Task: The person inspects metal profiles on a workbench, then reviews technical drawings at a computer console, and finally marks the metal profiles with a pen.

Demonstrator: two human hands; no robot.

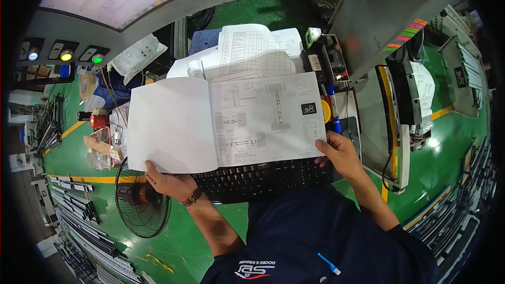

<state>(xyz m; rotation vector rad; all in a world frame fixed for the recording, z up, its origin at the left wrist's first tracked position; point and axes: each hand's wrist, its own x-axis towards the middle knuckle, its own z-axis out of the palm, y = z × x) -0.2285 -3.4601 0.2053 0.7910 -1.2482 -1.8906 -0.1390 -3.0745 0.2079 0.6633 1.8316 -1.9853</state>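
Holding a booklet of drawings spread out at the centre of the frame, a person in a dark shirt looks down on two pages. The left-hand page is blank; the right-hand one carries line drawings and a dark SPI logo. The left hand, with a watch at its wrist, is clamped on the blank page's lower left corner, thumb on top. The right hand pinches the opposite page's lower right corner, thumb on top, fingers partly hidden beneath. Just below the pages, partly covered by them, lies a black keyboard. Behind them, toward the top centre, are printed sheets. A blue marker is right of the booklet. At lower left, a fan is near the left hand. Lit buttons, white, yellow and green, line the upper left.
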